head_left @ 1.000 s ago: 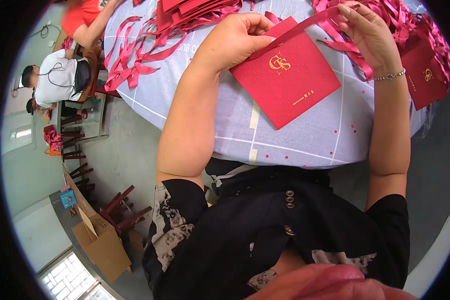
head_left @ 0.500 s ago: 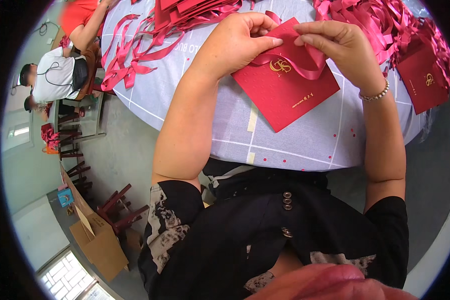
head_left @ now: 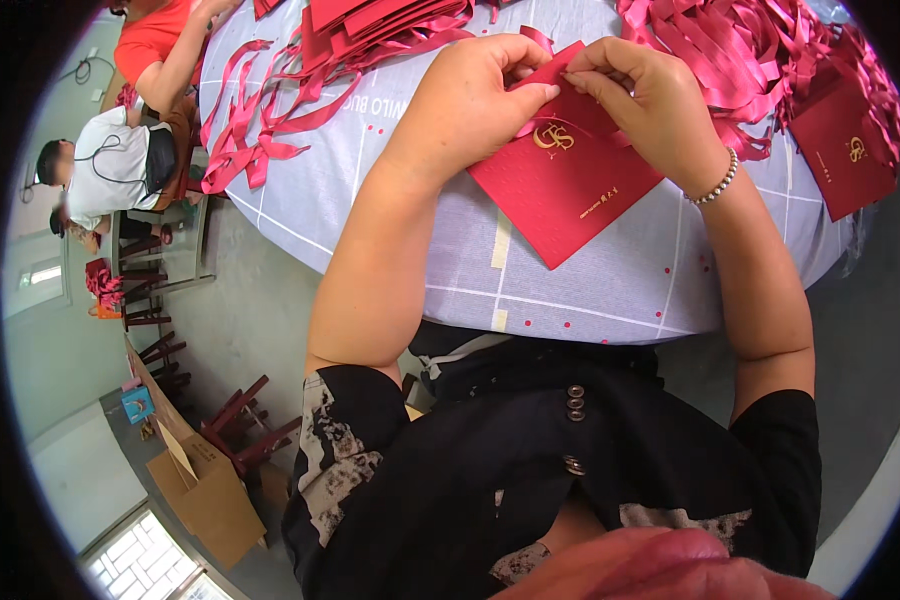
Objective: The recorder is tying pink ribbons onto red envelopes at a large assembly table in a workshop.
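Through the head camera I watch a red bag, square and turned corner-down, over the bench; I cannot tell whether its lowest corner touches the cloth. A gold monogram sits on its upper part, and a short line of small gold print runs near its lower right edge.

At the bag's upper left edge, the fingers of the left hand are curled and closed on it under the thumb. At its top corner, the right hand pinches a ribbon between thumb and forefinger, close to the left thumb; the tips cover most of what lies between them. A bracelet of silvery beads circles the right wrist.

To the right of the bag, a second bag carries a matching gold monogram and a small gold line, with a heap of ribbons beside it. Beyond the bag to the left I see a stack of red bags, loose ribbons trailing from it. White capital lettering on the cloth, left of the bag, is partly hidden by the left arm. Below the bag, small red dots speckle the cloth.
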A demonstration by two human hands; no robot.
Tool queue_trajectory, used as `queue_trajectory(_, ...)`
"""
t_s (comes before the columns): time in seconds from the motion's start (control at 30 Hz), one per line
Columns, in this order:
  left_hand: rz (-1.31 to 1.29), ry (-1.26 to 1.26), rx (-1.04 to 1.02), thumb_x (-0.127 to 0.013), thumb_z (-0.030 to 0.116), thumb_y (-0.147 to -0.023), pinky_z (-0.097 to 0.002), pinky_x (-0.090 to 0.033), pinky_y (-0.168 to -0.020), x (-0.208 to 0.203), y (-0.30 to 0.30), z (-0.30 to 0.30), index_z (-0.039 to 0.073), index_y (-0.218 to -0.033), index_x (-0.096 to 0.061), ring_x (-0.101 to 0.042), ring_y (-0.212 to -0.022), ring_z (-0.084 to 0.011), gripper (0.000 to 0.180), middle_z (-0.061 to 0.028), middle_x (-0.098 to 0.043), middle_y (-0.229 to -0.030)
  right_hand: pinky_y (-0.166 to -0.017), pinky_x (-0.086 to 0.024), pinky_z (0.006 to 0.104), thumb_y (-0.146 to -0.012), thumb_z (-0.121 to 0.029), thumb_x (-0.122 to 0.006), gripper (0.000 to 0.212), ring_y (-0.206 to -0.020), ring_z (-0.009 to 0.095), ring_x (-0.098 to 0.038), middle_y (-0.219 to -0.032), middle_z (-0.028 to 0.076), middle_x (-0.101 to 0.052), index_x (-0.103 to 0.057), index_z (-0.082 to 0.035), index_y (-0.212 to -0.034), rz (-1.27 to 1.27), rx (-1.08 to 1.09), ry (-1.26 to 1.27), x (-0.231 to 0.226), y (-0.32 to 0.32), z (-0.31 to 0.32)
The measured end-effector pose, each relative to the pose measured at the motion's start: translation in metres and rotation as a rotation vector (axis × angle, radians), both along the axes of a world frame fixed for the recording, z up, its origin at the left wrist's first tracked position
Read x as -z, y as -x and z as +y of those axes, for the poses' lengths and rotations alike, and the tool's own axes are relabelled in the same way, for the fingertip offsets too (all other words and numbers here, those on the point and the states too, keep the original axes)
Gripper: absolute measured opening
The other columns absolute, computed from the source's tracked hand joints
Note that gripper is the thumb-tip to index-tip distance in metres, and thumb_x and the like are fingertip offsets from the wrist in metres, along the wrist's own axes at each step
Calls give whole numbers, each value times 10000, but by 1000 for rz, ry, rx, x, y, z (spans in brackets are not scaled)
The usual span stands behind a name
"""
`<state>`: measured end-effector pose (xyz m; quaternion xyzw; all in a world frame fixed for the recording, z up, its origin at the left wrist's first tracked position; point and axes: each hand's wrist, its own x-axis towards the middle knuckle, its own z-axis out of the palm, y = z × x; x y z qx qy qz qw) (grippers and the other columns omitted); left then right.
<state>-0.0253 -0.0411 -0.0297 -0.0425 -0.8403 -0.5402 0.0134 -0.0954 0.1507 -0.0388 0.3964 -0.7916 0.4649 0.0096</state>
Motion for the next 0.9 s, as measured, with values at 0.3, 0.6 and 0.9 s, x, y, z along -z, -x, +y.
queue_trajectory(0.3,125,235,-74,-678,29,-868,-247,-527,-703,2,-2,9,-10,-1010,-700,-662,-766,-95,149,-55,-734,-892,-630,-536,412,-861,-110,-661,100,-667,348,-671,-741,187,-675,-702,-20,-878,121,31,-111,-3,-1,-6)
queue_trajectory(0.6,137,231,-80,-677,-4,-838,-260,-537,-714,0,-4,13,-8,-1010,-698,-671,-773,-107,173,-65,-735,-904,-632,-535,449,-831,-78,-660,70,-686,384,-665,-729,202,-661,-685,-22,-863,113,70,-89,-3,-5,-10)
queue_trajectory(0.9,71,28,-82,-680,-6,-858,-240,-526,-701,5,-2,9,-4,-1004,-692,-642,-771,-77,147,-19,-706,-870,-598,-534,331,-861,-24,-598,110,-659,224,-695,-759,145,-693,-629,11,-961,-430,-118,-64,-22,-3,3)
